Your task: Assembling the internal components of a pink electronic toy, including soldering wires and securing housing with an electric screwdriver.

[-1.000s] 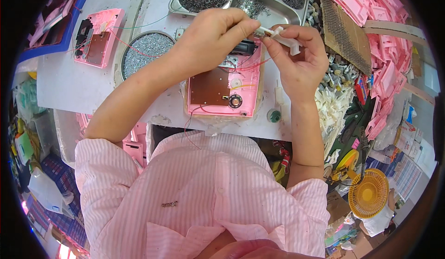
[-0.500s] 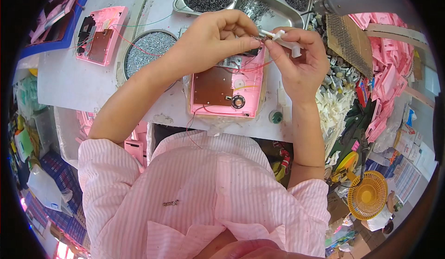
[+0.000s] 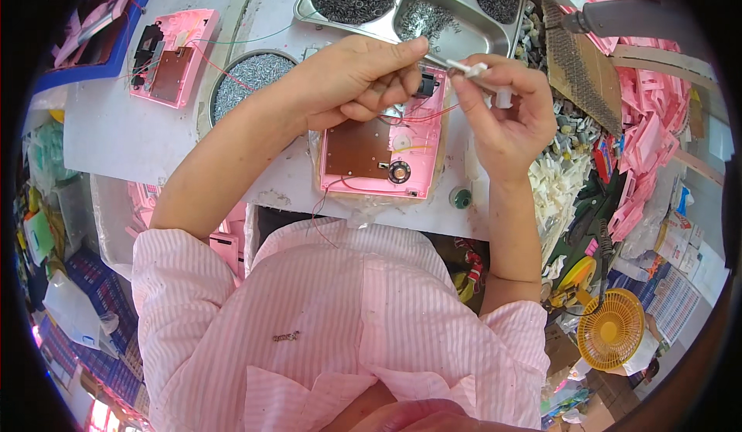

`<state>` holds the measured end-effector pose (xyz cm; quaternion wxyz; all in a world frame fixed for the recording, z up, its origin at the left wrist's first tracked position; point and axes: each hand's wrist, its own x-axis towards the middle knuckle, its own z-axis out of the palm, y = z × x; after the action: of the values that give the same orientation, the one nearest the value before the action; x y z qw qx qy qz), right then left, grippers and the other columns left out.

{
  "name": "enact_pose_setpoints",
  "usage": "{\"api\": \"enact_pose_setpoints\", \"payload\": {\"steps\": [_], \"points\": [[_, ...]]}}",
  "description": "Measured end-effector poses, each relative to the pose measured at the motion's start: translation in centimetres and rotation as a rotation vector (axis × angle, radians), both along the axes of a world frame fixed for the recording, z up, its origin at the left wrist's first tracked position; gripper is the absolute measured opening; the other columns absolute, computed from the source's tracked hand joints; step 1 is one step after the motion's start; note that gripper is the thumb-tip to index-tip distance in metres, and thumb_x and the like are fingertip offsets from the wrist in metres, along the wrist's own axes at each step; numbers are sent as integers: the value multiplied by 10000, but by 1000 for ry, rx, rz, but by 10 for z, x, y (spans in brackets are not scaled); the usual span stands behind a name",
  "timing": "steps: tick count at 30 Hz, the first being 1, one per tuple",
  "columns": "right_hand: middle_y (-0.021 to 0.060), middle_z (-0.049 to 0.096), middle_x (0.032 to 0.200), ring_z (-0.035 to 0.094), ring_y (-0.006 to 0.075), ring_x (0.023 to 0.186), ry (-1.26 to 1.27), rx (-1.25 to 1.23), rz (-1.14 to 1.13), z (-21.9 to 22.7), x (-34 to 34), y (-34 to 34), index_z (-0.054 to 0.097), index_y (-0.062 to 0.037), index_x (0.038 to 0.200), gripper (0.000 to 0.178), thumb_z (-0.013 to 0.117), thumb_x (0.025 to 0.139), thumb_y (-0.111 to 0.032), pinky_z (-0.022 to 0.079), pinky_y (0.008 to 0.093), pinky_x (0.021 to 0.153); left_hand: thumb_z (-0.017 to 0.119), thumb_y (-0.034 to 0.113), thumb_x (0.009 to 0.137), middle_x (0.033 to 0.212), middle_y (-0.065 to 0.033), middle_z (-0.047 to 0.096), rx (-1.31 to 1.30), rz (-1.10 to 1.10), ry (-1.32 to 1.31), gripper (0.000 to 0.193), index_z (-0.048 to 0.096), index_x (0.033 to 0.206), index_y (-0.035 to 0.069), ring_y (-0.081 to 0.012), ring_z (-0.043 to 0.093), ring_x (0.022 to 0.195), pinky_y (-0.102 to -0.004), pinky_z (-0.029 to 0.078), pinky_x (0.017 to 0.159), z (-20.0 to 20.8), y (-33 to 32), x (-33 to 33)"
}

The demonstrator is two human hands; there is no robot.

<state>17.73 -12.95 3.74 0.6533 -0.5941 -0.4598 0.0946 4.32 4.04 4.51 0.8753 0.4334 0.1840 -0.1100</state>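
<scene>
My right hand (image 3: 516, 119) pinches a small white plastic part (image 3: 504, 98) between thumb and fingers, above the right edge of the pink casing. One slim white end of it points toward my left hand (image 3: 359, 76). The left fingers are curled together with the thumb against them, a short way off the part; what they hold, if anything, is hidden. Beneath both hands lies the open pink casing (image 3: 423, 173), with a brown circuit board (image 3: 355, 150), a small round speaker (image 3: 399, 171) and thin red wires in it. My left hand covers its upper left portion.
A metal compartment tray (image 3: 483, 43) with dark and silver springs stands at the back. Left of the casing is a round tin of screws (image 3: 239, 88); farther left lies another pink casing (image 3: 199, 49). White plastic parts (image 3: 553, 192) are heaped at right, near a small green round object (image 3: 461, 197).
My left hand has drawn back from the white part and turned, its fingers now curled. My right hand keeps the part and has shifted slightly right.
</scene>
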Motion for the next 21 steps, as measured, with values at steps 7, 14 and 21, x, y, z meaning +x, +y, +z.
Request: {"api": "enact_pose_setpoints", "payload": {"steps": [7, 14, 21], "points": [[46, 721, 753, 647, 123, 620, -566, -542, -360, -5, 42, -3, 720, -44, 962, 173, 787, 804, -63, 504, 274, 595, 641, 174, 989, 732, 27, 590, 712, 229, -154, 169, 700, 962, 18, -20, 465, 601, -191, 371, 534, 3, -14, -22], [62, 721, 800, 647, 179, 618, -100, -424, 137, 22, -48, -47, 726, -62, 925, 169, 815, 782, -73, 493, 286, 561, 641, 84, 974, 807, 21, 636, 363, 173, -96, 117, 687, 1015, -15, -10, 516, 683, -182, 410, 579, -5, -60, -66], [79, 695, 784, 634, 203, 600, -89, -328, 98, 2, -62, -69, 692, -57, 898, 196, 834, 767, -83, 479, 291, 527, 661, 96, 971, 813, 47, 618, 335, 77, -54, 115, 676, 1022, -5, 11, 496, 686, -173, 373, 564, -9, -74, -83]]}}
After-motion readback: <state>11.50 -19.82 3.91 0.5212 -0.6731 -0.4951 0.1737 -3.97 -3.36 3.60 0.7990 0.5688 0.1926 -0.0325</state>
